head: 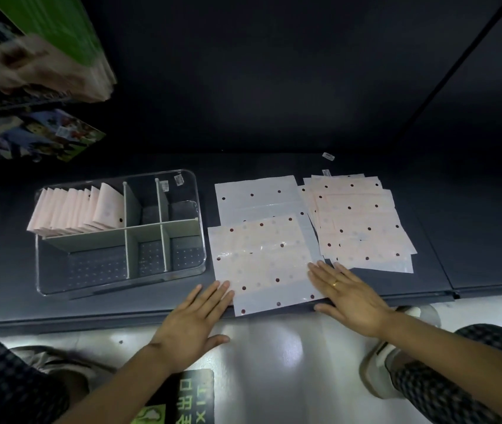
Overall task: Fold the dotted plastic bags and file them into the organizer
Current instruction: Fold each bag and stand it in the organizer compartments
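Organizer (182, 270) left on counter (274, 163); folded bags (72, 212) fill far-left slot only, lean, may topple.
Left hand (194, 316) flat, fingers spread, tips on near-left edge of bag (262, 264).
Bag overhangs counter edge; slick plastic may slide off or crease skewed.
Right hand (347, 298) flat on right edge; may drag stack (356, 218) just beside.

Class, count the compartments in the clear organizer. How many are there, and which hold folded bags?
6 in the organizer: three at the back, three at the front. Only the back-left one holds folded bags; the other five look empty.
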Motion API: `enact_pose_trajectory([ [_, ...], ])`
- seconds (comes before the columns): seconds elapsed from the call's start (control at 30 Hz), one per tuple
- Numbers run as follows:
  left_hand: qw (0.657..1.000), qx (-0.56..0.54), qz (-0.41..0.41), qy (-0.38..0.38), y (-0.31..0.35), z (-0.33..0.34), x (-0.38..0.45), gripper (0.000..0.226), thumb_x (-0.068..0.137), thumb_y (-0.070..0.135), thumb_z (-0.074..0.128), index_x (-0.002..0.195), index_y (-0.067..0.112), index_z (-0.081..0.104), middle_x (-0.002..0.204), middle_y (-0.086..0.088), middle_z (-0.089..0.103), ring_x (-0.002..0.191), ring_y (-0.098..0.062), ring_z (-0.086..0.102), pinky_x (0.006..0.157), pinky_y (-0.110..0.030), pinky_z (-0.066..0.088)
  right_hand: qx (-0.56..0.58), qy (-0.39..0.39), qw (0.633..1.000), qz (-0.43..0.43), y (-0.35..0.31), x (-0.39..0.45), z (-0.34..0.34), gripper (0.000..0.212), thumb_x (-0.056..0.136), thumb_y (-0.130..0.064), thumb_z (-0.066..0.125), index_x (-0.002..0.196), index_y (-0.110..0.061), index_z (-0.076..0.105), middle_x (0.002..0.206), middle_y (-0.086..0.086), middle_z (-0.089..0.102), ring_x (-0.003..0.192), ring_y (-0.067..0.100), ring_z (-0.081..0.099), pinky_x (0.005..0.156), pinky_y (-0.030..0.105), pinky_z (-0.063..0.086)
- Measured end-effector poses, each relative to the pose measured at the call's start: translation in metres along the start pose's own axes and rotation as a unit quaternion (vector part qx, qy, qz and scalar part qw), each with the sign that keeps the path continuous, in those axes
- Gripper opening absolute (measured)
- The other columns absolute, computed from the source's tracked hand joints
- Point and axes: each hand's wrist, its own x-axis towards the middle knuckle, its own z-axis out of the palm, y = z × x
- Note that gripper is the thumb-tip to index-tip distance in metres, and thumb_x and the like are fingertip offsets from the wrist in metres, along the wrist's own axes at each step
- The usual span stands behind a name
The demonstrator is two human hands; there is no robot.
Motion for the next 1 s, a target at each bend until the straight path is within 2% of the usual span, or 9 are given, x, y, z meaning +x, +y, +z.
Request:
enact_pose_trajectory([
  [0.03, 1.0, -0.002, 0.006, 0.002, -0.001, -0.001, -0.002, 0.072, 0.09, 0.062, 0.025, 0.139, 0.014, 0.045, 0.145, -0.004, 0.042, 0.133, -0.02, 0.04, 0.111, -0.039, 0.028, 0.012, 0.027, 1.0, 0.001, -0.003, 0.004, -0.007, 0.062, 0.093, -0.052, 0.033, 0.136, -0.01, 0.049, 0.145, 0.005, 0.042, 0.135, 0.025, 0.038, 0.117, 0.034, 0.018],
  [0.1, 1.0, -0.014, -0.008, 0.005, 0.001, -0.007, -0.001, 0.07, 0.09, 0.061, 0.025, 0.136, 0.014, 0.05, 0.143, -0.004, 0.046, 0.131, -0.02, 0.044, 0.111, -0.037, 0.032, 0.069, 0.103, 0.992, 0.005, -0.014, 0.016, -0.015, 0.038, 0.086, -0.037, 0.063, 0.112, -0.01, 0.069, 0.122, 0.005, 0.065, 0.113, 0.027, 0.061, 0.1, 0.041, 0.046],
  [0.17, 0.998, -0.055, -0.029, 0.012, 0.006, -0.01, 0.002, 0.068, 0.092, 0.059, 0.025, 0.137, 0.015, 0.049, 0.145, -0.002, 0.043, 0.134, -0.02, 0.04, 0.116, -0.038, 0.022, 0.12, 0.139, 0.983, -0.005, -0.028, 0.032, -0.02, 0.029, 0.077, -0.025, 0.077, 0.101, -0.011, 0.071, 0.106, 0.004, 0.069, 0.097, 0.024, 0.066, 0.084, 0.036, 0.054],
  [0.27, 0.987, -0.142, -0.062, 0.036, 0.009, -0.009, 0.009, 0.063, 0.094, 0.057, 0.031, 0.144, 0.02, 0.037, 0.153, 0.005, 0.028, 0.143, -0.015, 0.022, 0.118, -0.031, 0.004, 0.128, 0.131, 0.983, -0.025, -0.041, 0.051, -0.02, 0.02, 0.076, -0.02, 0.078, 0.092, -0.012, 0.07, 0.094, 0.003, 0.067, 0.084, 0.023, 0.064, 0.072, 0.028, 0.052],
  [0.53, 0.967, -0.195, -0.102, 0.126, 0.011, -0.007, 0.018, 0.041, 0.092, 0.043, 0.054, 0.126, 0.021, 0.057, 0.136, 0.004, 0.05, 0.127, -0.018, 0.044, 0.103, -0.031, 0.031, 0.072, 0.152, 0.983, -0.068, -0.045, 0.066, -0.02, 0.013, 0.071, -0.014, 0.08, 0.067, -0.014, 0.068, 0.072, -0.001, 0.064, 0.061, 0.018, 0.06, 0.053, 0.022, 0.049],
  [0.7, 0.962, -0.218, -0.09, 0.14, 0.011, -0.015, 0.025, 0.047, 0.087, 0.045, 0.061, 0.128, 0.022, 0.055, 0.132, 0.006, 0.053, 0.124, -0.015, 0.045, 0.103, -0.028, 0.03, 0.125, 0.137, 0.979, -0.089, -0.046, 0.061, -0.035, 0.008, 0.085, -0.014, 0.068, 0.079, -0.01, 0.065, 0.082, 0.002, 0.066, 0.074, 0.022, 0.062, 0.064, 0.027, 0.052],
  [0.8, 0.956, -0.228, -0.081, 0.167, 0.014, -0.027, 0.026, 0.037, 0.086, 0.037, 0.066, 0.119, 0.023, 0.062, 0.114, 0.008, 0.064, 0.105, -0.015, 0.059, 0.088, -0.025, 0.039, 0.144, 0.075, 0.982, -0.093, -0.044, 0.05, -0.045, 0.016, 0.096, -0.022, 0.051, 0.093, -0.01, 0.062, 0.093, 0.001, 0.064, 0.088, 0.021, 0.057, 0.077, 0.031, 0.048],
  [0.9, 0.949, -0.233, -0.08, 0.194, 0.019, -0.04, 0.027, 0.023, 0.088, 0.032, 0.065, 0.11, 0.023, 0.066, 0.097, 0.009, 0.07, 0.088, -0.015, 0.066, 0.068, -0.024, 0.047, 0.168, 0.046, 0.981, -0.083, -0.041, 0.046, -0.055, 0.019, 0.099, -0.028, 0.043, 0.1, -0.016, 0.057, 0.095, -0.004, 0.06, 0.091, 0.013, 0.049, 0.073, 0.022, 0.035],
  [1.0, 0.946, -0.225, -0.085, 0.217, 0.021, -0.047, 0.027, 0.025, 0.087, 0.027, 0.067, 0.112, 0.021, 0.066, 0.098, 0.007, 0.07, 0.089, -0.017, 0.066, 0.066, -0.026, 0.05, 0.185, 0.031, 0.981, -0.047, -0.041, 0.057, -0.064, 0.015, 0.098, -0.029, 0.042, 0.099, -0.019, 0.054, 0.087, -0.011, 0.054, 0.087, 0.009, 0.042, 0.067, 0.021, 0.025],
])
